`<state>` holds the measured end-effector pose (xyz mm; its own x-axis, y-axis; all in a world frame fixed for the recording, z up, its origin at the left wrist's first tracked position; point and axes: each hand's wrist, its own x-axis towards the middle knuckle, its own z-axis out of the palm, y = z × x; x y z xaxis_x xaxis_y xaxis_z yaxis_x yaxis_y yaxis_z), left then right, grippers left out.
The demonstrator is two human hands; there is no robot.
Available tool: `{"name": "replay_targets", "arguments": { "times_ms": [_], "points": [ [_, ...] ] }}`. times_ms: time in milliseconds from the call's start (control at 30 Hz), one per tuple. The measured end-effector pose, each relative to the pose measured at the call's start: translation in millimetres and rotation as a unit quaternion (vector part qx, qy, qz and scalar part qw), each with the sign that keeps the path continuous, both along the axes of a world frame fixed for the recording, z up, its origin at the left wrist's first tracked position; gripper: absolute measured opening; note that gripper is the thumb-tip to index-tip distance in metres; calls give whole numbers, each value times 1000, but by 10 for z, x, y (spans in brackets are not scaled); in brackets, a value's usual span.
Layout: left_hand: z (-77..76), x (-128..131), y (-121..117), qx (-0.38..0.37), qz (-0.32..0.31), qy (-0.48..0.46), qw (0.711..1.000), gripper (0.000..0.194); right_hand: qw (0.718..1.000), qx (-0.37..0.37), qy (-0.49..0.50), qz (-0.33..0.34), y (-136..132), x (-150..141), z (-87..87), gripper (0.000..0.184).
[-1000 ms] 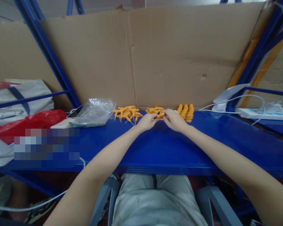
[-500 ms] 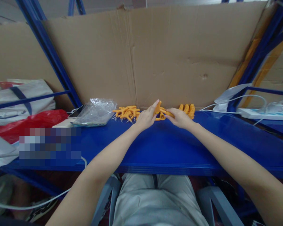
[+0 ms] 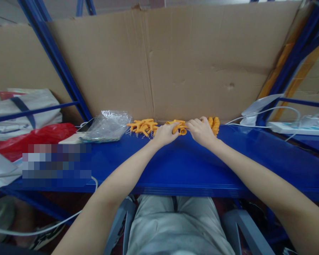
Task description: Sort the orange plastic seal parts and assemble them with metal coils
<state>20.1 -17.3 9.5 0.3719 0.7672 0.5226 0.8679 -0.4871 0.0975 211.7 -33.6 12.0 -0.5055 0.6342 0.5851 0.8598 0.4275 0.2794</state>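
Both my hands rest at the back of a blue shelf (image 3: 180,166), against a cardboard wall. My left hand (image 3: 164,134) is curled on small orange plastic pieces (image 3: 178,126) lying in a middle heap. My right hand (image 3: 201,131) lies just to the right of that heap, fingers bent down onto the same pieces. A pile of orange branched pieces with small metal springs (image 3: 143,126) sits left of my left hand. A row of stacked orange pieces (image 3: 214,124) stands behind my right hand.
A clear plastic bag (image 3: 107,124) over a phone lies left of the orange piles. Red and white bags (image 3: 29,136) fill the far left. A white power strip (image 3: 295,128) with cables sits at the right. Blue rack posts frame both sides.
Half a second ago both hands held an orange piece lifted above the shelf; now they have come down onto the middle heap, and my right hand has shifted back toward the stacked row.
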Motion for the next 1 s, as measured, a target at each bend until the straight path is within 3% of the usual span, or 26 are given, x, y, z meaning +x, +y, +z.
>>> {"name": "replay_targets", "arguments": {
  "times_ms": [233, 467, 633, 800, 1000],
  "points": [
    [26, 26, -27, -4, -13, -16, 1000, 44, 999, 32, 0, -11, -63, -43, 40, 37],
    [49, -46, 58, -66, -113, -55, 990, 29, 999, 27, -26, -2, -21, -53, 16, 37],
    [52, -88, 70, -129, -132, -62, 981, 26, 997, 3, -54, 53, 39, 30, -16, 31],
    [6, -92, 57, -60, -104, -12, 993, 25, 994, -28, -29, 106, 53, 110, -25, 28],
    [-11, -93, 16, 0, -64, 42, 997, 52, 996, -27, -25, 76, 43, 108, -15, 32]
  ]
}}
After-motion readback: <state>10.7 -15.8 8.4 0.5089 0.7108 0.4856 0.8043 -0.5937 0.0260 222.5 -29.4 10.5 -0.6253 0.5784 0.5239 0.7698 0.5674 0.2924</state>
